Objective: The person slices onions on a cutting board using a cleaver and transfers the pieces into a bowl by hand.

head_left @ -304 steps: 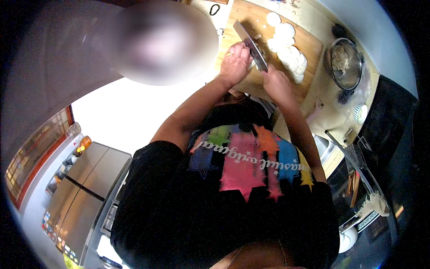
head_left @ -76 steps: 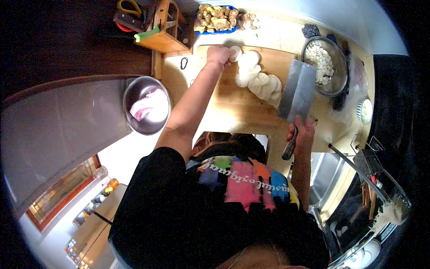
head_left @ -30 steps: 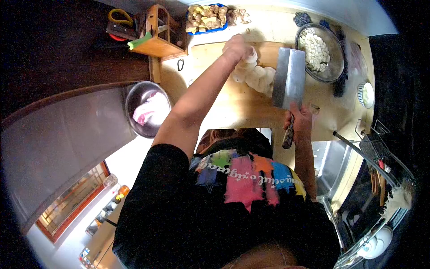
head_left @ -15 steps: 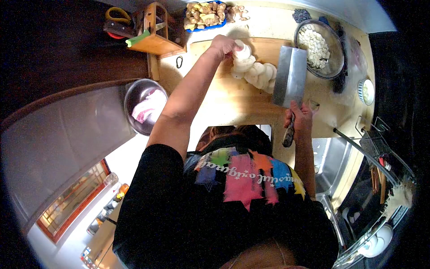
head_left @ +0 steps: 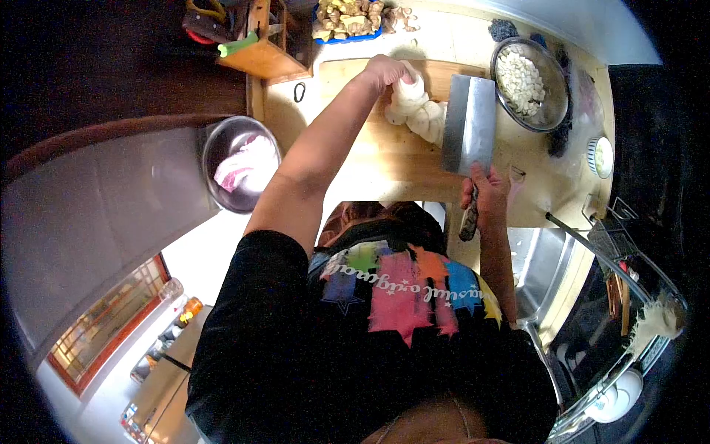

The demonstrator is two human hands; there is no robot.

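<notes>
My left hand (head_left: pixel 387 71) is closed round the far end of a row of white round slices (head_left: pixel 421 118), which look like a sliced white radish. The top slices are lifted and tilted, and the others overlap on the wooden cutting board (head_left: pixel 370 163). My right hand (head_left: pixel 488 194) grips the handle of a cleaver (head_left: pixel 471 122). Its broad blade lies flat over the right end of the slices and hides part of them. Just right of the blade stands a metal bowl (head_left: pixel 551 115) of white diced pieces.
A steel bowl (head_left: pixel 214 185) with raw meat stands at left. Behind the board are a wooden knife block (head_left: pixel 285 63) and a blue tray (head_left: pixel 329 38) of ginger. To the right are a small ribbed bowl (head_left: pixel 594 159), a sink (head_left: pixel 543 270) and a dish rack (head_left: pixel 658 288).
My left hand has shifted right, bunching the slices and tilting the end ones up. The cleaver has moved slightly left over the slices' right end. The view has shifted a little.
</notes>
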